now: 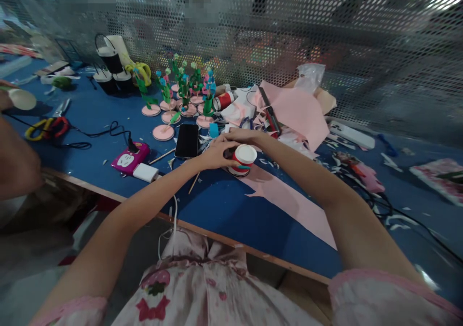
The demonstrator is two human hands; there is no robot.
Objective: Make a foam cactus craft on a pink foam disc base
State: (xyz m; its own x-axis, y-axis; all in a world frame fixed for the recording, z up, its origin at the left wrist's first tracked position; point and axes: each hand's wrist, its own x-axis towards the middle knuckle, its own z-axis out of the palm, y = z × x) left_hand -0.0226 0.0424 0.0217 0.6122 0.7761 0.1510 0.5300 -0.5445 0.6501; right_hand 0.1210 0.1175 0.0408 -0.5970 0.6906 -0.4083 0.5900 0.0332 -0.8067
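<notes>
A small red and white cup [244,159] stands on a pink foam sheet [289,200] on the blue table [224,210]. My left hand [214,153] wraps its fingers against the cup's left side. My right hand [238,135] curls over the far side of the cup, fingers meeting the left hand's. Both arms reach in from the bottom of the view. What the fingertips pinch behind the cup is hidden.
A black phone [187,141] lies left of the hands, with a pink power bank [129,158] and white charger [145,172] nearer the edge. Several craft flowers on pink discs [181,92] stand behind. Pink scraps [300,111], scissors [47,127] and cables lie around. Another person's arm [16,162] is at far left.
</notes>
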